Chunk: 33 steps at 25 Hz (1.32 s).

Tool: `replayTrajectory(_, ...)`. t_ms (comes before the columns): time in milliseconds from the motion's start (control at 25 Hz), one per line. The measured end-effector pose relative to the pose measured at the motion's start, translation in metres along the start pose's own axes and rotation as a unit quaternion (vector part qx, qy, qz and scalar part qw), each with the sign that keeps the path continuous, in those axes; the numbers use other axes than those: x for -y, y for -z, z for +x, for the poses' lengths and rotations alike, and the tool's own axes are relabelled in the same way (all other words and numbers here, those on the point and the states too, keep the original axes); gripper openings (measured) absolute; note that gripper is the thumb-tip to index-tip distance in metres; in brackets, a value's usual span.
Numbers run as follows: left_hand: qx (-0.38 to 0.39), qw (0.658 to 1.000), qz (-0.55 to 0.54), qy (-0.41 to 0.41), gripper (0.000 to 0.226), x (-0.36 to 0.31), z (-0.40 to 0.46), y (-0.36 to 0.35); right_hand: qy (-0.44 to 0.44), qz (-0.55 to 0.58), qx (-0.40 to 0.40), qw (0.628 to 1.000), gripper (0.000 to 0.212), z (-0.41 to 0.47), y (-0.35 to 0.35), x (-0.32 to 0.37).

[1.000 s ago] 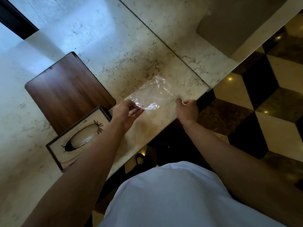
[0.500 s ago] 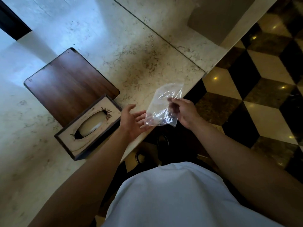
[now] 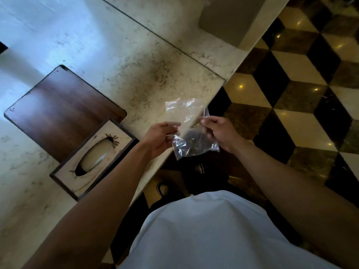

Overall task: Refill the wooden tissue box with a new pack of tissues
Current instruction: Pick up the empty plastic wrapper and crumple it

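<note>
The wooden tissue box (image 3: 93,158) lies on the marble counter at the left, its pale lid up, with white tissue showing in the oval slot. An empty clear plastic wrapper (image 3: 191,131) hangs in the air over the counter's front edge. My left hand (image 3: 160,137) pinches its left side and my right hand (image 3: 219,133) pinches its right side. Both hands are just right of the box and apart from it.
A dark wooden board (image 3: 60,111) lies flat behind the box. The marble counter (image 3: 120,55) ends in a diagonal front edge. Beyond it is a checkered floor (image 3: 303,90). A beige block (image 3: 229,18) stands at the back right.
The wrapper lay flat on the counter; my right hand lifted it off the edge, and my left hand has now taken hold of its other side.
</note>
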<state>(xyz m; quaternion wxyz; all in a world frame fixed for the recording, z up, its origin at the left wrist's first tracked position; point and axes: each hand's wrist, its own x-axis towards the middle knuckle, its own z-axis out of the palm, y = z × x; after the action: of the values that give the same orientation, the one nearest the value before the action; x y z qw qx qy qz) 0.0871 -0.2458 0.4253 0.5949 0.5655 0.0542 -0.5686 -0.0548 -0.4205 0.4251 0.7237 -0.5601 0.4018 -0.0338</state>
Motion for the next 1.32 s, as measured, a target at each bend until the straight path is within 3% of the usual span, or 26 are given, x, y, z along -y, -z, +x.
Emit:
replayTrajectory(160,0.027,0.999,0.019,-0.016,0.038,-0.012,0.022,-0.025,0.002,0.021,-0.021,1.000,0.031,0.013,0.032,0.005)
replayTrajectory(320,0.011,0.997,0.070,-0.042,0.028,-0.026,0.053,-0.069,-0.009,0.094,-0.054,0.994,0.027,0.028,0.072,0.015)
replayTrajectory(520,-0.040,0.989,0.144,-0.001,0.037,-0.029,0.114,-0.146,-0.100,0.243,-0.066,0.963,0.034,0.053,0.159,0.005)
replayTrajectory(600,-0.057,0.977,0.203,-0.010,0.022,-0.024,0.138,-0.171,-0.104,0.228,-0.067,0.966,0.031,0.062,0.186,-0.004)
replayTrajectory(640,-0.052,0.970,0.237,-0.022,0.011,-0.019,0.154,-0.185,-0.096,0.197,-0.074,0.973,0.017,0.068,0.203,-0.011)
replayTrajectory(680,-0.046,0.958,0.281,-0.028,0.029,-0.012,0.169,-0.196,-0.085,0.178,-0.069,0.978,0.007,0.073,0.218,-0.019)
replayTrajectory(760,-0.034,0.953,0.299,-0.003,0.075,0.009,0.205,-0.211,-0.087,0.143,-0.082,0.982,0.046,0.087,0.244,-0.046)
replayTrajectory(800,-0.041,0.956,0.288,0.028,0.082,0.024,0.226,-0.215,-0.101,0.131,-0.108,0.980,0.059,0.096,0.255,-0.062)
replayTrajectory(880,-0.056,0.950,0.285,0.113,0.057,0.054,0.265,-0.221,-0.118,0.098,-0.162,0.975,0.071,0.119,0.270,-0.098)
replayTrajectory(1000,-0.048,0.913,0.352,0.200,0.018,0.106,0.326,-0.217,-0.159,0.069,-0.227,0.958,0.068,0.158,0.289,-0.163)
replayTrajectory(1160,-0.092,0.896,0.402,0.167,0.015,0.172,0.413,-0.196,-0.235,0.088,-0.267,0.930,0.023,0.202,0.305,-0.256)
replayTrajectory(1320,-0.089,0.864,0.480,0.123,0.013,0.219,0.481,-0.178,-0.313,0.098,-0.261,0.908,0.007,0.242,0.319,-0.328)
